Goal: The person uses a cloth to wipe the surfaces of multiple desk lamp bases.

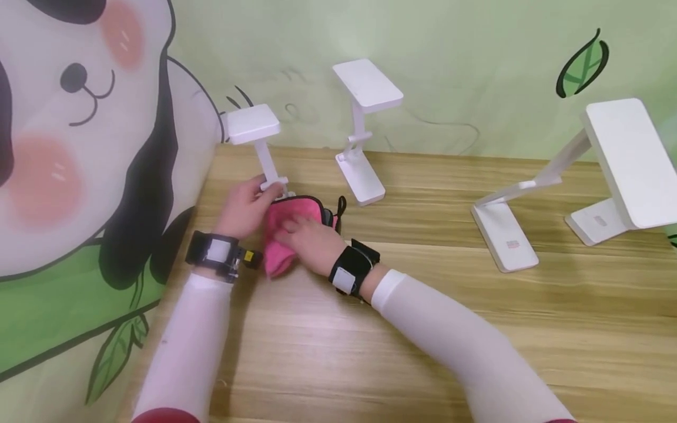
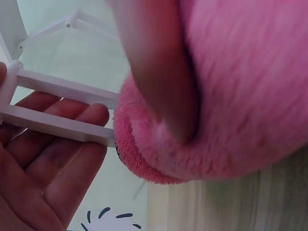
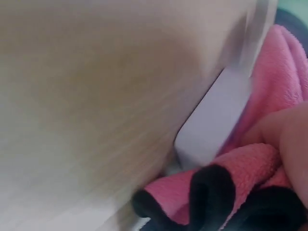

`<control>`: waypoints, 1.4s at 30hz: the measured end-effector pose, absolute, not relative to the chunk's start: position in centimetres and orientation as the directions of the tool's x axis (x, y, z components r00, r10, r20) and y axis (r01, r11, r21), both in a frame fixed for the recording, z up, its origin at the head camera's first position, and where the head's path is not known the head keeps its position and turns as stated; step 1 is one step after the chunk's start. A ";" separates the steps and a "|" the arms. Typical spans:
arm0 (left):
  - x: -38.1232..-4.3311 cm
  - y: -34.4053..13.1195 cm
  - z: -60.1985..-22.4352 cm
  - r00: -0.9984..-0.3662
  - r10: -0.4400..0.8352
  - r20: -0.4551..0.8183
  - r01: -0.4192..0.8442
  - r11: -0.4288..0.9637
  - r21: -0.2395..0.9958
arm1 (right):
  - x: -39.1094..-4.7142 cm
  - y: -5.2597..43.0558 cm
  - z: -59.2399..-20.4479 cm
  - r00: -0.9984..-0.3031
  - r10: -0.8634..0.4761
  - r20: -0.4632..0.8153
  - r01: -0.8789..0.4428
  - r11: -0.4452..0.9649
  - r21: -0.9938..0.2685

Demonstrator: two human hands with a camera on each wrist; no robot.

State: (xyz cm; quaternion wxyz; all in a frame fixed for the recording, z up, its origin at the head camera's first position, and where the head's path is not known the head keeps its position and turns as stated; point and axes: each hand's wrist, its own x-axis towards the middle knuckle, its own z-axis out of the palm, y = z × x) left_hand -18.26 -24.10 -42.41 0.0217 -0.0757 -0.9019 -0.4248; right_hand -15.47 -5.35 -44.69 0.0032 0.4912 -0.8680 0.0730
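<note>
At the left of the table in the head view stands a white desk lamp [image 1: 254, 124]. My left hand [image 1: 242, 207] holds its stem, with the fingers behind the two thin rods [image 2: 62, 129] in the left wrist view. A pink plush cloth [image 1: 298, 207] with dark edging covers most of the lamp's base. My right hand [image 1: 317, 244] grips this cloth against the base, its fingers sunk into the pile. In the right wrist view, one end of the white base [image 3: 211, 120] shows beside the bunched cloth.
A second white lamp [image 1: 362, 176] stands close behind, to the right of the cloth. Two more lamps, one with its base [image 1: 505, 238] forward and one with a large head [image 1: 634, 164], stand at the right. A panda-printed wall covering [image 1: 449, 76] borders the wooden table [image 1: 317, 352].
</note>
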 end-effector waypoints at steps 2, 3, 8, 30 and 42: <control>-18.2 -24.1 -42.2 -0.988 0.126 0.088 0.148 0.633 0.760 | -16.1 -5.7 -45.0 -0.516 -0.851 0.100 -0.855 0.504 -0.122; -18.2 -24.2 -42.1 -0.988 0.131 0.080 0.146 0.632 0.761 | -16.3 -5.8 -45.1 -0.516 -0.849 0.108 -0.855 0.504 -0.124; -18.2 -24.4 -41.9 -0.985 0.161 0.065 0.150 0.601 0.785 | -16.2 -5.2 -45.8 -0.529 -0.843 0.101 -0.845 0.511 -0.157; -18.2 -24.6 -42.0 -0.977 0.207 0.054 0.183 0.672 0.717 | -14.3 -3.4 -44.4 -0.560 -0.827 -0.045 -0.777 0.544 -0.316; -18.3 -24.7 -42.4 -0.979 0.181 0.097 0.192 0.633 0.750 | -15.9 -5.4 -45.2 -0.594 -0.803 0.057 -0.781 0.559 -0.278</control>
